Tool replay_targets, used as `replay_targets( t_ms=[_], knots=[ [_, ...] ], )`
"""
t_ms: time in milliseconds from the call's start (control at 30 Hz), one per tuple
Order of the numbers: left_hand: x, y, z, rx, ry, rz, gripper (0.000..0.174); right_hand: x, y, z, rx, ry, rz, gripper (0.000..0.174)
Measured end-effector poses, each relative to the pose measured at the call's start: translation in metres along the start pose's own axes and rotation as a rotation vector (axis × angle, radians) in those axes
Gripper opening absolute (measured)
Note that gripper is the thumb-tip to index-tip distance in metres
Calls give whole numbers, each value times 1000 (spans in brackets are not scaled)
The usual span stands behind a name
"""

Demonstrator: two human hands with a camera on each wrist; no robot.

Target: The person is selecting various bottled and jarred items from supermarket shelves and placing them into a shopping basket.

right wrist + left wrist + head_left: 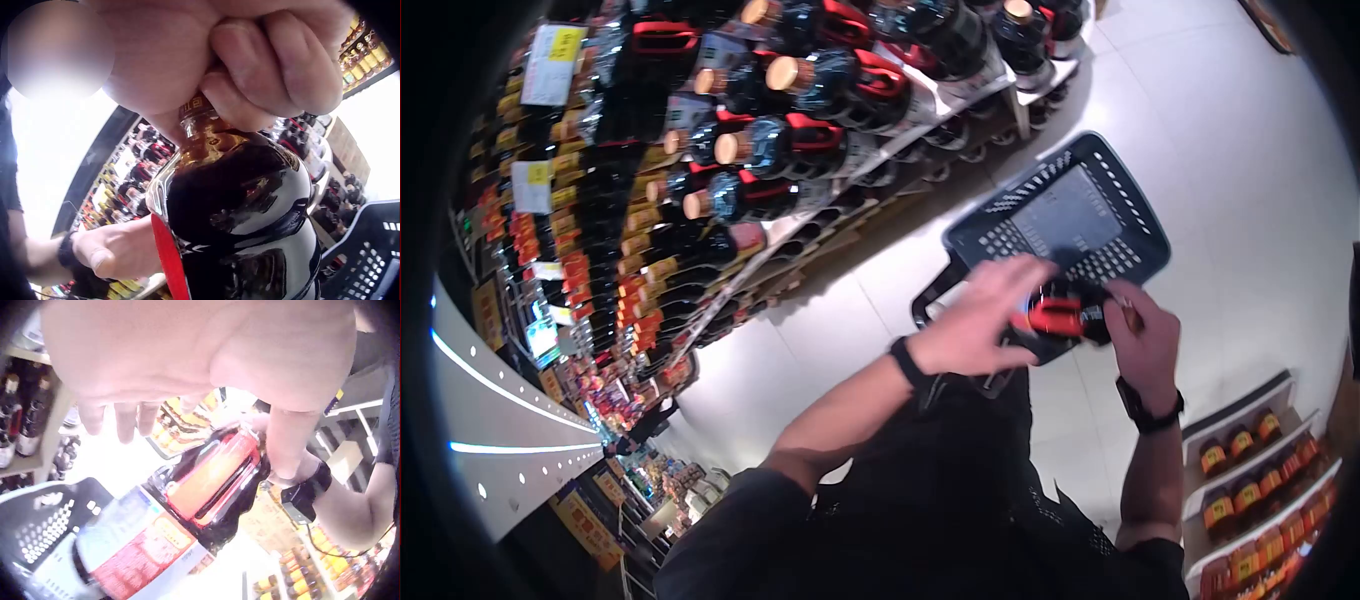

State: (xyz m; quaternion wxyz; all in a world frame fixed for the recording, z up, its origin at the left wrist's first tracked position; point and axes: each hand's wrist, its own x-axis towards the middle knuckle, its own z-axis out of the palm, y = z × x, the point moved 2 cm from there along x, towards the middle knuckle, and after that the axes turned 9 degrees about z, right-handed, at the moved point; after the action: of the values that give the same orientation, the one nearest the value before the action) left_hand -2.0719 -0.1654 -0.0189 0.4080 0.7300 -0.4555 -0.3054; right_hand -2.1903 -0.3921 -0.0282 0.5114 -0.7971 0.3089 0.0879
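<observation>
We see left hand [975,320] reaching across, fingers straight and spread, laid over dark glossy bottle with red handle [1065,315]. Right hand [1148,335] curls fingers tight round bottle's brown cap [197,107] and neck. Bottle held tilted above black plastic shopping basket [1060,205]. We count two hands, one bottle in grip, one basket. Only right wrist view shows us gripped cap close. Only head view shows long shelf of dark bottles [920,110]. Only left wrist view shows bottle's red-and-white label [144,550].
</observation>
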Motion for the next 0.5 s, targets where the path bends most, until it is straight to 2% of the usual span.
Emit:
replay_targets(
  t_ms=[33, 100, 133, 167, 233, 333, 467, 500],
  knots=[
    [-10, -7, -6, 58, 6, -142, 97, 14, 12, 4, -56, 29, 13, 26],
    [-45, -39, -7, 219, 30, -309, 89, 51, 58, 25, -215, 40, 93, 32],
    [-66, -55, 1, 450, 12, -382, 84, 67, 84, 42, -244, 36, 70, 34],
    [-76, -63, 3, 506, -25, -446, 81, 85, 109, 61, -271, 31, 42, 36],
    [-89, -75, 10, 466, 18, -540, 75, 119, 151, 98, -419, 19, 37, 38],
    [-100, -90, 28, 207, 130, -735, 61, 176, 229, 150, -506, 12, 70, 41],
    [-98, -98, 32, 38, 287, -738, 43, 226, 301, 225, -612, -106, 201, 52],
    [-101, -101, 33, 48, 270, -745, 45, 229, 312, 244, -626, -145, 246, 53]
  ],
)
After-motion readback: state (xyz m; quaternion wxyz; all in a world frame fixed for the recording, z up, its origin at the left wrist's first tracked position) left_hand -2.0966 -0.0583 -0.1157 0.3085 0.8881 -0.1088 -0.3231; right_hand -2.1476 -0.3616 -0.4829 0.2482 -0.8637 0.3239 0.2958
